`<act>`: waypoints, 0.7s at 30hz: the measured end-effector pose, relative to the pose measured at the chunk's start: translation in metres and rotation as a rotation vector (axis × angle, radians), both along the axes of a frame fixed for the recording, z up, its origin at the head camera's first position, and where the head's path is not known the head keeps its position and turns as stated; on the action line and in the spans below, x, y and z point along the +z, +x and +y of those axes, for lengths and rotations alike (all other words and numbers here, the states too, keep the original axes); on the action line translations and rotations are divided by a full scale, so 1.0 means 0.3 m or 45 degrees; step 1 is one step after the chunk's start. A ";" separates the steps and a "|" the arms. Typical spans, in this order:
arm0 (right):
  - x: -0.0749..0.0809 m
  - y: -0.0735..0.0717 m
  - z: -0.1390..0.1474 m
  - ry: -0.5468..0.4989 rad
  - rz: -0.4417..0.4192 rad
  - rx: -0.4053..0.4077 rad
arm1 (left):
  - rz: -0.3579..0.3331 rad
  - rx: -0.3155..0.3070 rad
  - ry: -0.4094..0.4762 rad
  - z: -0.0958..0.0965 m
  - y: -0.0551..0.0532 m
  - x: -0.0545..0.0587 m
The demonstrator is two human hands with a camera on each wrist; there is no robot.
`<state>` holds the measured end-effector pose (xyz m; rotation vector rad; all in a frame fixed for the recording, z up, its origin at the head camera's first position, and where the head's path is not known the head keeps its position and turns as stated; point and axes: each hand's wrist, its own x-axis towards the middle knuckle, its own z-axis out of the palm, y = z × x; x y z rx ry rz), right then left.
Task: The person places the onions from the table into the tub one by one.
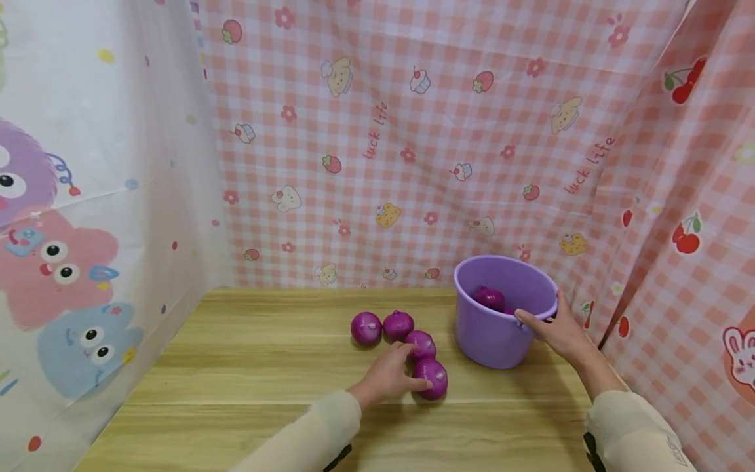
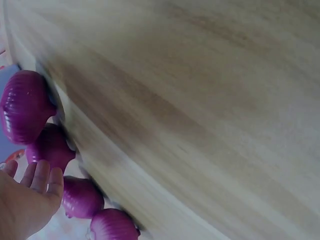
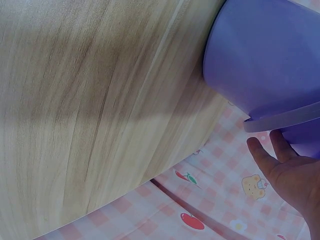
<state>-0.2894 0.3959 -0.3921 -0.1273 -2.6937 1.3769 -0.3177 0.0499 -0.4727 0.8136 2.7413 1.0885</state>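
On the wooden table lie several purple-red onions, the nearest onion (image 1: 432, 379) at the end of a curved row. My left hand (image 1: 389, 375) is beside the two nearer ones, thumb at the nearest onion and fingertips by the onion behind it (image 1: 421, 345). In the left wrist view the fingers of that hand (image 2: 35, 200) look loosely extended in front of the onions. A purple bucket (image 1: 492, 337) stands at the right, with an onion (image 1: 491, 299) visible inside. My right hand (image 1: 557, 331) holds its rim, thumb over the edge and fingers outside, close to the bucket's handle (image 3: 285, 119).
Two more onions, one at the left end (image 1: 366, 329) and one next to it (image 1: 398, 325), lie farther back on the table (image 1: 248, 387). A pink checked cloth (image 1: 377, 144) hangs behind, and a white printed cloth (image 1: 165, 196) hangs at the left.
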 end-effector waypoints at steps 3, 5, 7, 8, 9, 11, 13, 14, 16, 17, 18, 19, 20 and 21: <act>-0.001 -0.001 0.001 0.007 -0.003 -0.005 | -0.013 0.002 -0.006 0.003 0.006 -0.005; 0.000 -0.001 0.001 0.007 -0.004 -0.006 | -0.008 0.003 -0.011 0.005 0.011 -0.009; 0.001 0.000 0.001 0.008 -0.004 -0.006 | -0.003 0.003 -0.012 0.008 0.013 -0.016; 0.001 0.001 0.000 0.007 -0.004 -0.006 | -0.002 0.003 -0.010 0.009 0.014 -0.020; 0.002 0.001 0.000 0.005 -0.003 -0.004 | 0.002 0.001 -0.008 0.011 0.015 -0.022; 0.003 0.002 0.000 0.011 -0.006 -0.006 | 0.006 -0.004 -0.005 0.014 0.016 -0.027; 0.003 0.003 -0.001 0.015 -0.011 -0.007 | 0.014 -0.009 -0.008 0.016 0.017 -0.030; 0.003 0.003 -0.001 0.016 -0.014 -0.007 | 0.016 -0.013 -0.007 0.018 0.018 -0.032; 0.003 0.003 -0.001 0.019 -0.018 -0.008 | 0.024 -0.019 -0.013 0.020 0.019 -0.034; 0.002 0.003 -0.001 0.019 -0.017 -0.008 | 0.026 -0.021 -0.016 0.021 0.019 -0.036; 0.002 0.002 -0.001 0.016 -0.017 -0.007 | 0.030 -0.023 -0.019 0.021 0.019 -0.037; 0.002 0.002 -0.001 0.012 -0.013 -0.005 | 0.034 -0.026 -0.022 0.022 0.019 -0.038; 0.001 0.002 -0.002 0.003 -0.006 -0.002 | 0.038 -0.028 -0.025 0.022 0.019 -0.039; 0.001 0.002 -0.003 -0.003 0.000 0.001 | 0.043 -0.029 -0.031 0.023 0.019 -0.040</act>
